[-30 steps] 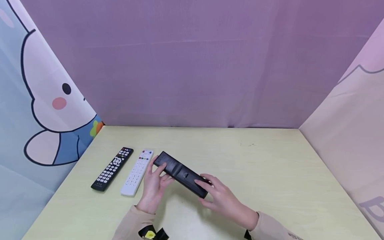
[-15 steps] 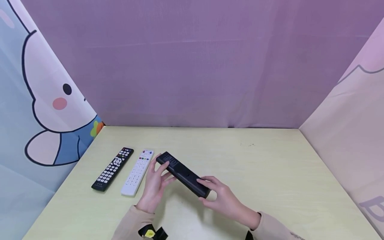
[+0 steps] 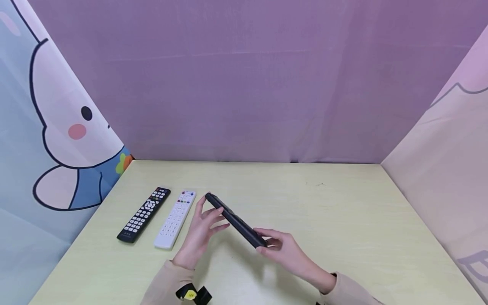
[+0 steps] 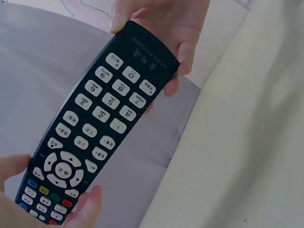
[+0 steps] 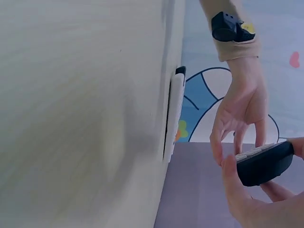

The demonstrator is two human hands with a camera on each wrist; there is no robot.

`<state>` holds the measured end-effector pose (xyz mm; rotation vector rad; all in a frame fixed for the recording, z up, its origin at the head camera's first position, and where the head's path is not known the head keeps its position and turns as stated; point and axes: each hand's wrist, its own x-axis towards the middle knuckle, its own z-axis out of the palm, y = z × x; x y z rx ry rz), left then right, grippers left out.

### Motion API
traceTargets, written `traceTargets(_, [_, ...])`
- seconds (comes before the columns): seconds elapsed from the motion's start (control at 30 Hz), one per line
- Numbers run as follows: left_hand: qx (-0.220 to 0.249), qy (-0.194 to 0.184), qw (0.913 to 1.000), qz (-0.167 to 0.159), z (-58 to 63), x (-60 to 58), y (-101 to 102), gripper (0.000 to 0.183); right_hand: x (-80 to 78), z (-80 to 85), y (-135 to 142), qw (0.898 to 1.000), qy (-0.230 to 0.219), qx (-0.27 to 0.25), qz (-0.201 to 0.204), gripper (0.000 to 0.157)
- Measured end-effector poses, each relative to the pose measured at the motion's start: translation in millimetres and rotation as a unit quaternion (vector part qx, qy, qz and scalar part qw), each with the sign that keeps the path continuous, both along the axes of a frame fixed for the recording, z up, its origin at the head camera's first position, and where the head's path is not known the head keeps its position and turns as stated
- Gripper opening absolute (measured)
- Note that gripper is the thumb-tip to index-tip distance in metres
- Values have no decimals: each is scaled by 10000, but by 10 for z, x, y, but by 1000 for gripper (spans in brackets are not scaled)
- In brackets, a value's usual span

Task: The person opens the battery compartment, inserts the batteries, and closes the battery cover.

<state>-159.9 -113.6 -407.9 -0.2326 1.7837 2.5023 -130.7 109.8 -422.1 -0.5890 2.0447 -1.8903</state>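
Both hands hold a black remote control (image 3: pixel 237 220) above the table, on edge toward the head camera. My left hand (image 3: pixel 200 233) pinches its upper left end between thumb and fingers. At its lower right end, my right hand (image 3: pixel 284 250) grips it the same way. The left wrist view shows the button face of this remote control (image 4: pixel 97 114), with white number keys, a round direction pad and a few coloured keys. From the right wrist view, the near end of the remote control (image 5: pixel 263 166) sits between the right thumb and fingers.
A white remote control (image 3: pixel 175 220) lies on the pale wooden table (image 3: pixel 343 228) left of the hands. Beside it, farther left, lies a black remote control with white keys (image 3: pixel 144 215). A purple cloth backdrop (image 3: pixel 244 84) stands behind the table, with printed cloth on both sides.
The held remote control has rolled from showing its back to showing its narrow edge in the head view. Both hands turned with it and shifted slightly right.
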Motion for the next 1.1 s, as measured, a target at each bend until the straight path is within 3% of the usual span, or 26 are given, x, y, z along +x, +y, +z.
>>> traceTargets(0.37, [-5, -130, 9997, -194, -25, -15, 17, 79, 50, 14, -12, 9929, -891, -739, 279, 49])
traceTargets(0.6, [-119, -335, 9993, -91, -36, -10, 33, 79, 67, -4, -25, 9885, -1063, -950, 500, 48])
traceTargets(0.83, [-121, -336, 9993, 103, -33, -1, 46, 79, 61, -39, -40, 9892, -885, -960, 661, 47])
traceTargets(1.1, [-209, -349, 9986, 336, -20, -16, 67, 78, 22, -75, -18, 9964, -155, -453, 706, 43])
